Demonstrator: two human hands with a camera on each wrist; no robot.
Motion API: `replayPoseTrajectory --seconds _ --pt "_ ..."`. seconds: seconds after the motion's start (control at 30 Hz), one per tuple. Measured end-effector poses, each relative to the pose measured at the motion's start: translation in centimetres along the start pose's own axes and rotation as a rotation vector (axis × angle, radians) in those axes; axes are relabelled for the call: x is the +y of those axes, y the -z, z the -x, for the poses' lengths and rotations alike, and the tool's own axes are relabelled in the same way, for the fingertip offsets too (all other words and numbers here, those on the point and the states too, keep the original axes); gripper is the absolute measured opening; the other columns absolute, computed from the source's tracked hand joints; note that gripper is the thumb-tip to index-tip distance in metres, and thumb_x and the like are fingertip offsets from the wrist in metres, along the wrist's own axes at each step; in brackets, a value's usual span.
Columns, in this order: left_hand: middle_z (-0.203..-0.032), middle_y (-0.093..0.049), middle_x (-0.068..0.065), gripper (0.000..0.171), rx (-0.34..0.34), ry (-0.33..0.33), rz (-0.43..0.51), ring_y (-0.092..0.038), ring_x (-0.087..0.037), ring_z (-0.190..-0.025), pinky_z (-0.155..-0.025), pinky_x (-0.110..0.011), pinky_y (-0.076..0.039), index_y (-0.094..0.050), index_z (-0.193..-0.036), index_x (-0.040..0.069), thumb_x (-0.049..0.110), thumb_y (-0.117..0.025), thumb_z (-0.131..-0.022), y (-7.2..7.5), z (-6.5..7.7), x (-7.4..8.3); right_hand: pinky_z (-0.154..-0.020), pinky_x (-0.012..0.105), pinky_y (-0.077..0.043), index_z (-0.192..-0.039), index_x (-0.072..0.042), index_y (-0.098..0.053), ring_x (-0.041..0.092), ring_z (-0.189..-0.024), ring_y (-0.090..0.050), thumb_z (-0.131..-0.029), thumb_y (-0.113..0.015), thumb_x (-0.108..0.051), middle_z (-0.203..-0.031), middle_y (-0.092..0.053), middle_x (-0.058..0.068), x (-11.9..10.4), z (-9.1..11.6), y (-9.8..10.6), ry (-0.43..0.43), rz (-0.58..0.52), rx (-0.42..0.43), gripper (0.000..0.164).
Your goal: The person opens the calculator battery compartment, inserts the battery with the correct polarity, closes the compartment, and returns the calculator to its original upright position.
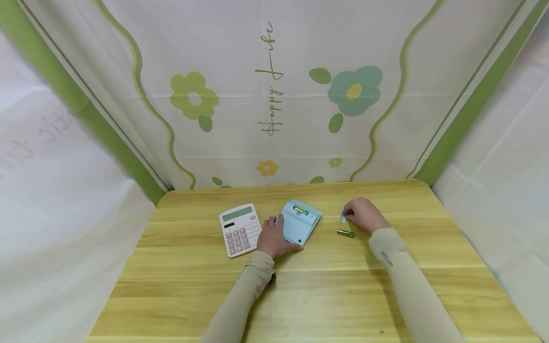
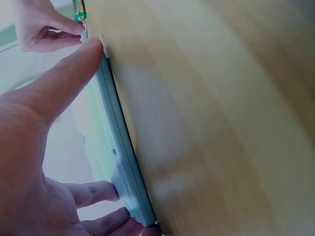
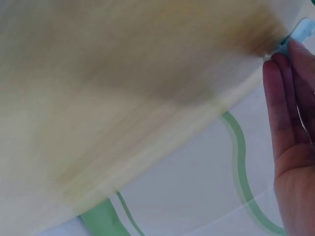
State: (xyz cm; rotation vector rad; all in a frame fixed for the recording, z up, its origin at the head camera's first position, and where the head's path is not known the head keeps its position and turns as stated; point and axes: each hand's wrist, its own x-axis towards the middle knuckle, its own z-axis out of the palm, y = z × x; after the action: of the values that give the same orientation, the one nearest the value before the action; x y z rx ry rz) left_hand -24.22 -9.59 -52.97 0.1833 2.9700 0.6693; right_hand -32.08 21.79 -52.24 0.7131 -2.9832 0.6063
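Note:
A light blue calculator (image 1: 295,227) lies face down on the wooden table, its battery slot uncovered with a green battery (image 1: 301,210) in it. My left hand (image 1: 274,239) grips the calculator, thumb on the near edge and fingers at the left side and far end; the left wrist view shows its thin side edge (image 2: 120,132) between them. To the right, my right hand (image 1: 364,214) pinches a small light blue battery cover (image 3: 303,30) between thumb and fingertips, low over the table. A second green battery (image 1: 345,233) lies on the table just nearer than that hand.
A white calculator (image 1: 241,230) lies face up to the left, close beside my left hand. The table (image 1: 326,295) ends at the back against a white curtain (image 1: 240,47) printed with flowers. More white fabric hangs at both sides.

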Motion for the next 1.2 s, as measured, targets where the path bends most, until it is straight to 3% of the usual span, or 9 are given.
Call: replayPoseTrajectory --seconds 0.27,0.57,0.77,0.93,1.2 --pt "-0.155 -0.044 -0.023 0.127 0.007 -0.005 -0.01 -0.045 -0.04 -0.14 -0.111 -0.05 -0.048 -0.032 -0.162 0.004 0.063 -0.091 -0.067 -0.1 -0.2 -0.2 -0.081 0.047 -0.06 -0.094 -0.01 -0.083 0.025 -0.086 -0.074 -0.086 -0.083 -0.006 -0.093 -0.079 0.006 -0.2 0.0 0.1 0.005 0.031 0.109 0.009" --pt "-0.156 -0.044 -0.023 0.126 0.005 -0.002 -0.007 -0.044 -0.04 -0.141 -0.111 -0.05 -0.048 -0.031 -0.162 0.004 0.063 -0.091 -0.067 -0.1 -0.1 -0.1 -0.081 0.045 -0.061 -0.099 -0.004 -0.082 0.026 -0.088 -0.07 -0.088 -0.079 0.0 -0.092 -0.071 0.007 -1.1 0.1 0.6 -0.015 -0.134 0.137 0.013" --pt "-0.156 -0.044 -0.023 0.126 0.002 -0.001 -0.01 -0.044 -0.04 -0.141 -0.111 -0.05 -0.048 -0.031 -0.162 0.004 0.062 -0.091 -0.068 -0.1 -0.1 0.0 -0.084 0.044 -0.062 -0.11 -0.002 -0.077 0.03 -0.096 -0.07 -0.088 -0.078 0.004 -0.105 -0.068 0.013 -1.4 0.2 0.8 -0.041 -0.333 0.169 0.022" --pt "-0.155 -0.044 -0.023 0.126 0.002 -0.004 -0.006 -0.045 -0.04 -0.14 -0.111 -0.05 -0.048 -0.032 -0.162 0.003 0.062 -0.091 -0.068 0.1 0.1 0.1 -0.079 0.034 -0.063 -0.121 -0.001 -0.065 0.033 -0.096 -0.073 -0.088 -0.079 0.003 -0.114 -0.069 0.02 -1.3 0.1 1.0 -0.063 -0.491 0.21 0.036" --pt "-0.156 -0.043 -0.023 0.127 0.0 -0.002 -0.003 -0.044 -0.04 -0.141 -0.112 -0.05 -0.047 -0.031 -0.162 0.004 0.062 -0.091 -0.067 0.0 0.0 0.0 -0.077 0.018 -0.059 -0.117 -0.001 -0.074 0.028 -0.097 -0.073 -0.091 -0.079 -0.006 -0.109 -0.075 0.018 -1.6 0.2 1.3 -0.076 -0.52 0.257 0.027"
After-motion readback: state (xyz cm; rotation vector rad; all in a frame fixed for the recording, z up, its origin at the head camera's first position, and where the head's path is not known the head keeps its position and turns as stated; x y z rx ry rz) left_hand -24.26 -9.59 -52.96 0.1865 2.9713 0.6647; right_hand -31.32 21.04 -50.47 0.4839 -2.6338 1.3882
